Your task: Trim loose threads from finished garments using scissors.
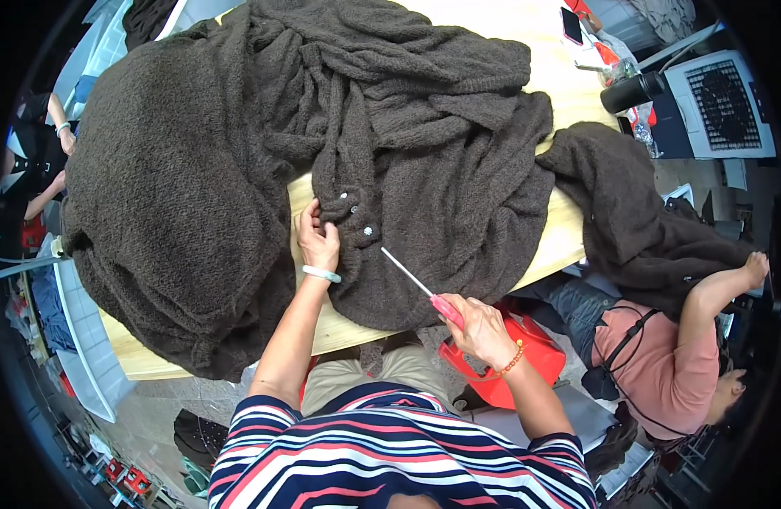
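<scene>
A large pile of dark brown knitted garments [170,170] covers most of the wooden table [340,327]. In the middle lies a cardigan [450,204] with a few shiny, pale buttons [369,231] along its edge. My left hand [318,237], a jade-coloured bangle at its wrist, is closed on the cardigan's buttoned edge, thumb and fingers pinching the knit. Gripped in my right hand [479,331] is a screwdriver-like tool [446,310] with a red handle and a thin metal shaft. Its tip points at the buttons and rests over the knit, though I cannot tell whether it touches.
A red plastic stool [526,356] stands by my right side. Another person in a pink shirt [662,356] handles brown knitwear at the right. A phone [571,25] and a black bottle [632,92] lie at the far right. A second person's hand [66,140] shows at the left.
</scene>
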The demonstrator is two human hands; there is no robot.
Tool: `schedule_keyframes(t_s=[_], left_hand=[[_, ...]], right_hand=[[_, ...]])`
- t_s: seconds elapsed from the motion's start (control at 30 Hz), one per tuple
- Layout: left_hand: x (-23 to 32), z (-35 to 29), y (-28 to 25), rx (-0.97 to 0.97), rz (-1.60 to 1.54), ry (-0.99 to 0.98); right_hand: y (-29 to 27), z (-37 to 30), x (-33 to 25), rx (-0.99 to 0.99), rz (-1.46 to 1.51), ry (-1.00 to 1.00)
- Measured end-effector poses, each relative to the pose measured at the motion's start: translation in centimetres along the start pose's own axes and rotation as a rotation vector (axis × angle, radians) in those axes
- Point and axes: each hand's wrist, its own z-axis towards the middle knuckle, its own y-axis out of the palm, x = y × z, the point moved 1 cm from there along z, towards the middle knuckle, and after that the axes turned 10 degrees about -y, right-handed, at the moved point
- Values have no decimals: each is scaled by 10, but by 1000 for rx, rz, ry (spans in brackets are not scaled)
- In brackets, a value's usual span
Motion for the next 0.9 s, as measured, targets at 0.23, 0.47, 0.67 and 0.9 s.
schedule_keyframes(t_s=[0.23, 0.47, 0.67, 0.9], left_hand=[[-50, 40, -21, 184, -566, -468], [39, -1, -9, 70, -17, -240], [-5, 38, 5, -39, 548, 469], [-12, 7, -5, -333, 478, 598]], right_hand=[[8, 4, -19, 27, -49, -13], [30, -4, -16, 96, -65, 30], [33, 18, -49, 60, -103, 136], [42, 36, -67, -3, -117, 147]])
